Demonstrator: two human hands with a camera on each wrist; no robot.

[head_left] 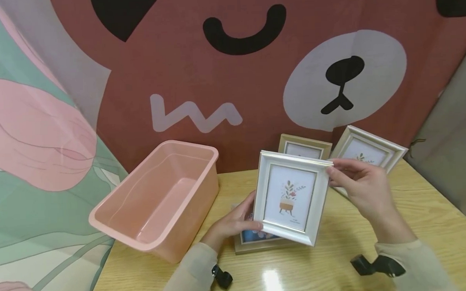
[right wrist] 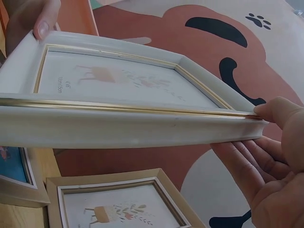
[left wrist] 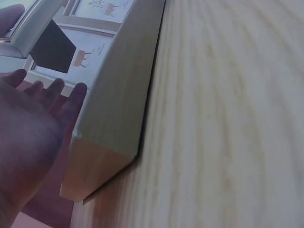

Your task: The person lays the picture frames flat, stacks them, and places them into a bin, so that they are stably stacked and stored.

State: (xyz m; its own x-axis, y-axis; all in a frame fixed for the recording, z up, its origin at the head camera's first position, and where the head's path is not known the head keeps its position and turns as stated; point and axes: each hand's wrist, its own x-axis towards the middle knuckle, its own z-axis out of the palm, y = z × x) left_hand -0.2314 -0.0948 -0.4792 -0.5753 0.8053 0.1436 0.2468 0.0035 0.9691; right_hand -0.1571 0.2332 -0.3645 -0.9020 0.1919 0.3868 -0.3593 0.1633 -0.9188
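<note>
Both hands hold up a white picture frame (head_left: pixel 290 199) with gold trim and a potted-plant print, tilted toward the head camera. My left hand (head_left: pixel 231 222) has its thumb on the front at the lower left corner, with its fingers behind. At the upper right corner, my right hand (head_left: pixel 367 190) pinches the frame, thumb in front and fingers behind; the right wrist view shows this grip on the frame's end (right wrist: pixel 190 126). Below it a light wood-toned frame (head_left: pixel 256 247) with a blue picture lies on the table, partly covered. Its thick side (left wrist: pixel 118 85) fills much of the left wrist view.
To the left stands a pink plastic tub (head_left: pixel 193 219) with nothing visible inside. A tan frame (head_left: pixel 325 148) and another white frame (head_left: pixel 393 150) lean at the back by the bear-printed cloth (head_left: pixel 250 80). All stand on a wood-grain table (head_left: pixel 420 211).
</note>
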